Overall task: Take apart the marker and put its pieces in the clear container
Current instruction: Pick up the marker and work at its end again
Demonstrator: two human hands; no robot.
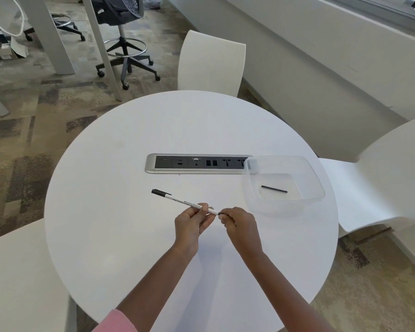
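Observation:
A thin white marker (pixel 177 200) with a black cap at its far left end is held above the round white table (pixel 130 236). My left hand (pixel 192 224) grips its barrel near the right end. My right hand (pixel 237 222) pinches the small black piece at that right end. To the right stands the clear container (pixel 318 185), with a thin black rod (pixel 273 189) lying on its bottom.
A silver and black socket strip (pixel 151 164) is set into the table's middle, and the container overlaps its right end. White chairs stand behind (pixel 211 61), at the right (pixel 381 168) and at the near left (pixel 22 271). A black office chair (pixel 122 44) is further back.

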